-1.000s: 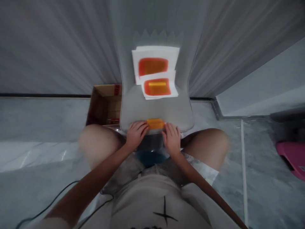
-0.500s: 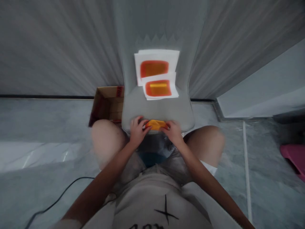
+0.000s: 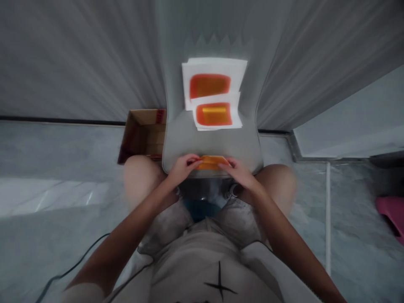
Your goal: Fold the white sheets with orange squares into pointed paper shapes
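Note:
A small folded orange paper [image 3: 212, 162] lies at the near edge of a grey chair seat [image 3: 211, 141] in front of me. My left hand [image 3: 183, 167] pinches its left end with closed fingers. My right hand [image 3: 239, 169] grips its right end the same way. Farther back on the seat lies a stack of white sheets [image 3: 214, 92] bearing two orange rectangles. My bare knees flank the chair.
An open cardboard box [image 3: 143, 135] stands on the floor left of the chair. Grey curtains hang behind. A black cable [image 3: 78, 261] runs over the marble floor at lower left. A pink object [image 3: 391, 212] sits at the far right edge.
My hands went from lying flat beside the orange paper to pinching its two ends. The view shifted slightly, with my knees drawn closer together.

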A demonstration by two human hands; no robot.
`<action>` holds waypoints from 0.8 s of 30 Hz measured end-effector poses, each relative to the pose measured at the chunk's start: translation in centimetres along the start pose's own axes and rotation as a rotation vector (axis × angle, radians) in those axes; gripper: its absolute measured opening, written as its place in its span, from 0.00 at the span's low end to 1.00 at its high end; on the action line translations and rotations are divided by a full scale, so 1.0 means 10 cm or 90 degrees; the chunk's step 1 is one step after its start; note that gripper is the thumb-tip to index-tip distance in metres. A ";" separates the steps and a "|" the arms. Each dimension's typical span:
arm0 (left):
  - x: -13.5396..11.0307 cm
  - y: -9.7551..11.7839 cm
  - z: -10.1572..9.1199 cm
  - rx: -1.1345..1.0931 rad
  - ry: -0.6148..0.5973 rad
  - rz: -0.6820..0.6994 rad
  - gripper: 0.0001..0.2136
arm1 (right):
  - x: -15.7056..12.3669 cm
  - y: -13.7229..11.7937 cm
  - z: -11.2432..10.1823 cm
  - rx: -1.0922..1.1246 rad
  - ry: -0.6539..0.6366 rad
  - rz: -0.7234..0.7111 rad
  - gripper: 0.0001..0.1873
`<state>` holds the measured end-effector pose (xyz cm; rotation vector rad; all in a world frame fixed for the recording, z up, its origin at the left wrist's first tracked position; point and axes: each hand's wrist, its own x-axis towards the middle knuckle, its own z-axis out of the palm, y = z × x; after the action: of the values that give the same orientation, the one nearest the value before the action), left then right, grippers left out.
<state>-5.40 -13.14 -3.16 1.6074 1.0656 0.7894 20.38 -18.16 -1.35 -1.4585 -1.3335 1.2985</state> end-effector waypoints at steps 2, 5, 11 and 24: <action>0.13 -0.01 -0.04 -0.047 0.014 -0.021 0.23 | 0.09 -0.03 -0.03 0.012 -0.002 0.011 0.25; 0.39 0.00 -0.10 -0.100 0.038 -0.030 0.23 | 0.31 -0.07 -0.09 0.045 0.010 0.029 0.27; 0.89 0.07 -0.10 -0.277 0.127 -0.104 0.22 | 0.87 -0.03 -0.11 0.170 0.095 0.020 0.28; 0.98 0.18 0.09 -0.189 0.138 -0.107 0.23 | 1.07 -0.05 0.19 0.281 0.078 0.022 0.27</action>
<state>-0.25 -4.70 -1.73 1.1871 1.1593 0.9732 17.78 -7.76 -3.18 -1.2316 -0.8744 1.3951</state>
